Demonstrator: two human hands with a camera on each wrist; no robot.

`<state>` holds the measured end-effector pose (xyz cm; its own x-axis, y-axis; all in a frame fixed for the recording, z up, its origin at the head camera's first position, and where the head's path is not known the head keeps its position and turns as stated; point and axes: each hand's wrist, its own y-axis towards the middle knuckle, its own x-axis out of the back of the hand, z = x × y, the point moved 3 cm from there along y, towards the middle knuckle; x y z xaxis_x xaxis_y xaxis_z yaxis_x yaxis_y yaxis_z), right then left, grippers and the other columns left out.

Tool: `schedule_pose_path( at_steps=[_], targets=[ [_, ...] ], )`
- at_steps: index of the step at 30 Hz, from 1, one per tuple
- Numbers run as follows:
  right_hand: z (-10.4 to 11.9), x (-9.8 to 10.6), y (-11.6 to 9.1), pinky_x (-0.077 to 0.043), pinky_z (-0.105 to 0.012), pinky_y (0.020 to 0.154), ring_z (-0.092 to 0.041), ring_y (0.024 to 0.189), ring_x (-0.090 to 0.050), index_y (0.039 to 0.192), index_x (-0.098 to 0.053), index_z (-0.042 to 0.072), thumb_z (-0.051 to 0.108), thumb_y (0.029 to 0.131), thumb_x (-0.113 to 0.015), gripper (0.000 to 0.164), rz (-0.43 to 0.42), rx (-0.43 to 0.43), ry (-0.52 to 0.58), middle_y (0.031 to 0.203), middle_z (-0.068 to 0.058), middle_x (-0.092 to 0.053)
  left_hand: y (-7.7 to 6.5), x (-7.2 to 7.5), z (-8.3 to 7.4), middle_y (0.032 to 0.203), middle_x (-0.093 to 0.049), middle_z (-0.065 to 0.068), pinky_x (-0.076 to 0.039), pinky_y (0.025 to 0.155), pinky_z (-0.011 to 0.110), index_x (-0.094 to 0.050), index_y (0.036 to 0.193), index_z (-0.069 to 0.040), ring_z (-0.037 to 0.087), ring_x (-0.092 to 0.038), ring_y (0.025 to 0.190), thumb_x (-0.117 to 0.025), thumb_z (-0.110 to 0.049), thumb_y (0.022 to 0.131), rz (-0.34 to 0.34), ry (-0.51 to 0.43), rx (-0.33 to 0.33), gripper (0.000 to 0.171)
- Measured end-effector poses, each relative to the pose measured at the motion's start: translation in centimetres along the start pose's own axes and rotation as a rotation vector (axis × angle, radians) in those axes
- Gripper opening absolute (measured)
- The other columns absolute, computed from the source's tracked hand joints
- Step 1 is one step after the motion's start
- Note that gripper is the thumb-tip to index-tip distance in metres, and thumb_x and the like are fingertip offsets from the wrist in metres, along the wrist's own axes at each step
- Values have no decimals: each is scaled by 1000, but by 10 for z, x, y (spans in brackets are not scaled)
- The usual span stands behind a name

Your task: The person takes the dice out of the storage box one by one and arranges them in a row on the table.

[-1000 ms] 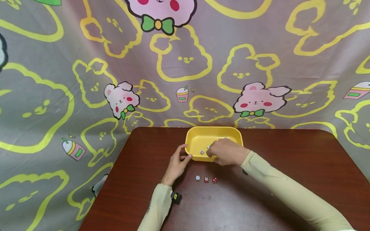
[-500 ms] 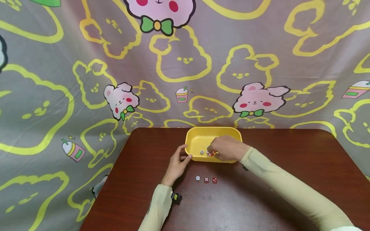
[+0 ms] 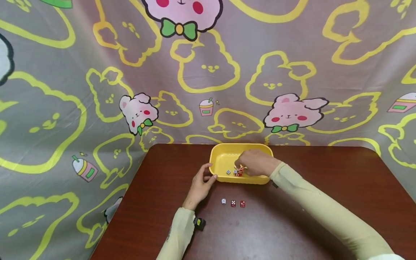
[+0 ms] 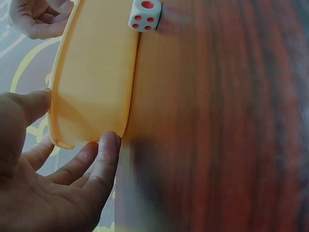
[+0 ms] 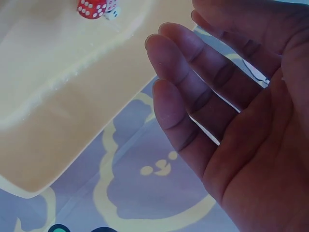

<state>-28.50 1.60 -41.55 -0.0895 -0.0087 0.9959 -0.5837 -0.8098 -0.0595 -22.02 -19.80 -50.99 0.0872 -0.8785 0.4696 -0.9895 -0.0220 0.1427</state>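
In the head view, my left hand (image 3: pixel 199 186) holds the near left corner of a yellow plastic tub (image 3: pixel 217 148), its thumb and fingertips against the outside. The left wrist view shows the fingers gently bent against the tub wall. My right hand (image 3: pixel 256 162) is inside the tub, just above and right of a small cluster of red dice (image 3: pixel 239 172) and white dice (image 3: pixel 235 172). In the right wrist view its fingers (image 5: pixel 166 58) are relaxed, apart from a red die (image 5: pixel 91 8). Another white die (image 3: pixel 228 172) lies left of the cluster.
On the brown table (image 3: pixel 162 180), in front of the tub, a white die (image 3: pixel 223 201) and two red dice, a left one (image 3: pixel 233 203) and a right one (image 3: pixel 242 204), stand in a row. A patterned curtain (image 3: pixel 188 130) hangs close behind the tub.
My right hand has shifted slightly up and away inside the tub, uncovering the dice beneath it. The left hand stays at the corner, and the row on the table is unchanged.
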Motion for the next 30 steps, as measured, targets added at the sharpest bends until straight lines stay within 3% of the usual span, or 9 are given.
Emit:
schedule_pose_path(
  at_steps=[9,16,30],
  targets=[
    [-10,-1,8,-51,-33,66,-13,74,-59,95,-74,19,12,81,-73,15,1,3,-2,86,3,-70,1,1,0,120,-62,15,-55,84,33,-47,137,-16,26,-67,98,-65,-20,94,-6,-1,-4,47],
    [-18,-6,13,-50,-31,67,-11,76,-58,95,-73,21,14,82,-73,15,35,-33,14,87,3,-70,1,0,-1,121,-61,16,-55,84,32,-46,138,-15,25,-68,98,-64,-20,94,3,3,-6,48],
    [-27,-13,23,-46,-27,60,-10,69,-54,91,-74,23,11,78,-71,18,27,-28,20,76,8,-64,0,0,1,122,-60,17,-56,84,35,-46,139,-16,28,-68,99,-64,-21,94,10,-7,3,49]
  ],
)
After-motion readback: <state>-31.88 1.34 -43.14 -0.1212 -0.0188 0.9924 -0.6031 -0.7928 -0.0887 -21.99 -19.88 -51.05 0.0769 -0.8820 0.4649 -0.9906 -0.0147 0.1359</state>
